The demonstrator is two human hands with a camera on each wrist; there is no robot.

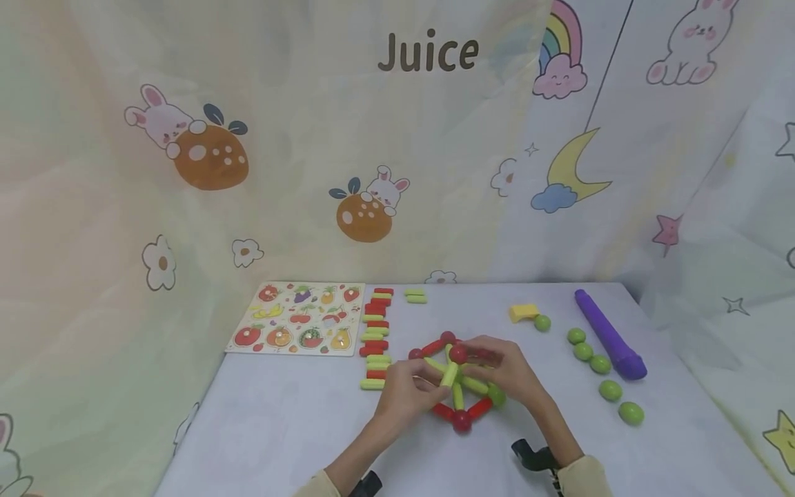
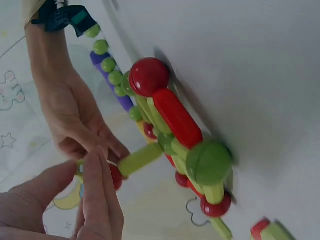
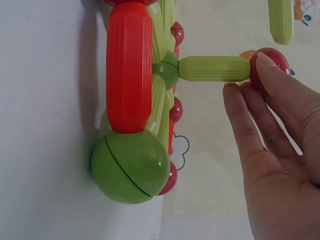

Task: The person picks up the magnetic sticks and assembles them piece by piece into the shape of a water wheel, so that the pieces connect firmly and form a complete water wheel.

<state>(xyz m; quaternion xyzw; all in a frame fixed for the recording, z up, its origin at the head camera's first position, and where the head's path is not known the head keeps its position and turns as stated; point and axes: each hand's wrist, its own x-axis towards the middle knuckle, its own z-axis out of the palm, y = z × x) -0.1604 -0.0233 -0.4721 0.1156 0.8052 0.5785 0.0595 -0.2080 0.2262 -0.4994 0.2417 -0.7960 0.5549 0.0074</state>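
Note:
A wheel-like frame of red rods (image 1: 479,409), light green rods (image 1: 475,385), red balls (image 1: 462,421) and green balls (image 3: 131,167) lies on the table. From the green ball at its centre (image 3: 166,74) one light green rod (image 3: 212,68) stands up, topped by a red ball (image 3: 272,67). My right hand (image 1: 506,366) pinches that top ball between thumb and fingers. With thumb and fingertips, my left hand (image 1: 400,397) pinches another light green rod (image 1: 449,375) close to the same ball. Whether this rod touches the ball is hard to tell.
Red and light green rods (image 1: 375,345) form a column left of the frame, beside a fruit picture board (image 1: 298,319). Two light green rods (image 1: 415,296) lie farther back. To the right are several green balls (image 1: 600,364), a yellow block (image 1: 523,313) and a purple stick (image 1: 609,333).

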